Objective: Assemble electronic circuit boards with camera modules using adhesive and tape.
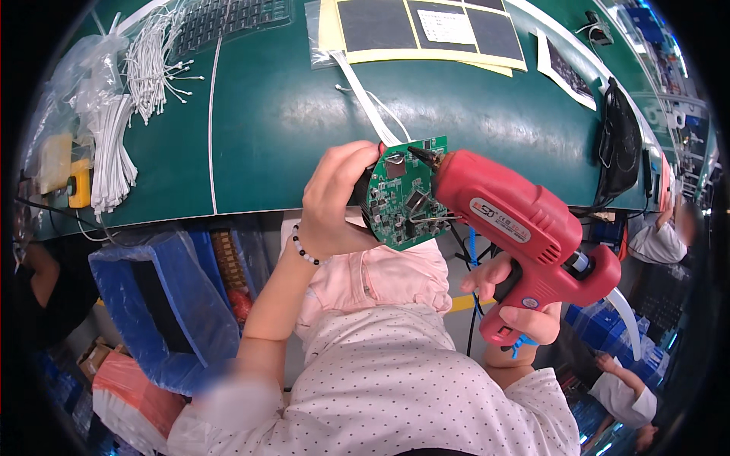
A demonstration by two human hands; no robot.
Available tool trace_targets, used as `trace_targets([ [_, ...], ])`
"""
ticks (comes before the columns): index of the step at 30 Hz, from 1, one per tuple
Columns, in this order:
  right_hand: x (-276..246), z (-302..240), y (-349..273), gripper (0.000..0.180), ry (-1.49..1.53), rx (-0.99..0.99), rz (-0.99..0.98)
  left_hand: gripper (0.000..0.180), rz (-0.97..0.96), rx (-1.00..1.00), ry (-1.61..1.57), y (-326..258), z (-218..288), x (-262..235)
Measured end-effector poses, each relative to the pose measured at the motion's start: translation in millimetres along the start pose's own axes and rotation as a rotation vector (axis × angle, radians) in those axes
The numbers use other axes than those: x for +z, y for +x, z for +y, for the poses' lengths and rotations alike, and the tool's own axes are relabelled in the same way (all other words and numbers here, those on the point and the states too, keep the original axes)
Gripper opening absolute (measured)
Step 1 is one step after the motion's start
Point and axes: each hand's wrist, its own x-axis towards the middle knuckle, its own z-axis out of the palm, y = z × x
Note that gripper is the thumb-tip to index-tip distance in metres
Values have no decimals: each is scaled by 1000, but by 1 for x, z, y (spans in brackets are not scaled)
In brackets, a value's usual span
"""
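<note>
Glue gun (517, 209) at circuit board (403, 194)

Right hand (525, 311) grasps the red gun, nozzle (424, 156) by the board; left hand (332, 199) grips the green board over the near edge of the worktop (266, 144). Beyond, white cables (150, 64) lie at left.

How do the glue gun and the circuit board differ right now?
The glue gun is red; the circuit board is green. The gun is bulky with a handle, the board flat-faced and covered in small parts. The right hand grips the gun, the left hand the board. Both are held up off the table.
</note>
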Motion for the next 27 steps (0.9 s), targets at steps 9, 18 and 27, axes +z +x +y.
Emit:
trace_targets([
  [9, 9, -27, -3, 42, -179, 112, 76, 68, 26, 97, 3, 0, -4, 2],
  [18, -11, -41, -2, 50, -285, 88, -189, 66, 35, 109, -51, -2, -6, 1],
  [27, -12, -38, -10, 54, -254, 105, -91, 68, 40, 128, -45, 0, -6, 2],
])
